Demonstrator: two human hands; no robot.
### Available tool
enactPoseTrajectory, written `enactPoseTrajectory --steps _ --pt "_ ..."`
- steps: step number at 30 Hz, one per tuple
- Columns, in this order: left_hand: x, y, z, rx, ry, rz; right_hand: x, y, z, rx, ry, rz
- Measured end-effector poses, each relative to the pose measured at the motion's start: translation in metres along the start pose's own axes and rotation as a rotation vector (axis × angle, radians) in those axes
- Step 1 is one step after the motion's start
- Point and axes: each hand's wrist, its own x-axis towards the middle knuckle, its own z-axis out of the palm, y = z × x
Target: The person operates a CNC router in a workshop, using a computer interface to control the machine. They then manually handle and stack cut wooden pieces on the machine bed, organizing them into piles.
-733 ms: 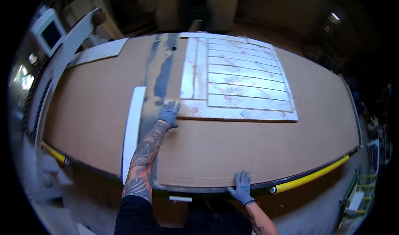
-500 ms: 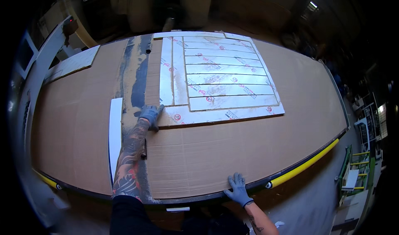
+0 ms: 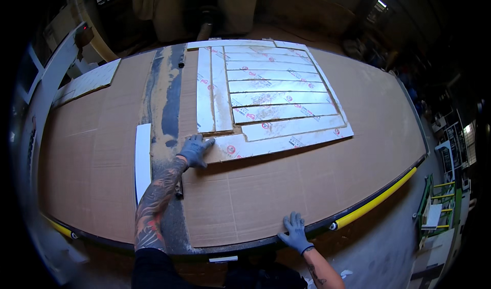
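A white-filmed board (image 3: pixel 276 111) with red printed marks lies on the cardboard-topped table, cut into several slats and border strips. My left hand (image 3: pixel 194 151), in a grey glove, grips the left end of the board's L-shaped outer strip (image 3: pixel 286 142). That strip sits slightly askew, with a gap between it and the upright strips (image 3: pixel 205 95) at its left end. My gloved right hand (image 3: pixel 294 233) rests on the cardboard by the table's front edge, fingers spread and holding nothing. The underside of my left hand is hidden.
A dusty dark channel (image 3: pixel 171 105) runs across the table left of the board, with a narrow white strip (image 3: pixel 143 161) beside it. Another white piece (image 3: pixel 89 82) lies at the far left. Yellow padding (image 3: pixel 376 199) lines the front right edge. A green rack (image 3: pixel 434 207) stands beyond on the right.
The L-shaped strip has shifted toward me and right with my left hand, opening a gap at its left end. My right hand stays almost in place.
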Motion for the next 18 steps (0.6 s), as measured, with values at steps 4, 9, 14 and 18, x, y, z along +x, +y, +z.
enactPoseTrajectory --steps 4,9,14,18 --pt "-0.012 0.039 -0.02 -0.007 0.068 0.096 -0.002 0.011 -0.001 0.062 -0.014 0.003" --pt "-0.011 0.053 -0.016 -0.022 0.05 0.049 -0.005 0.017 0.003 0.073 0.045 -0.02" --pt "0.005 0.056 -0.03 -0.006 -0.088 0.047 -0.005 0.02 -0.006 0.087 -0.018 0.026" --pt "0.011 0.053 -0.045 0.013 -0.143 0.079 -0.011 0.026 -0.005 0.115 0.013 0.007"
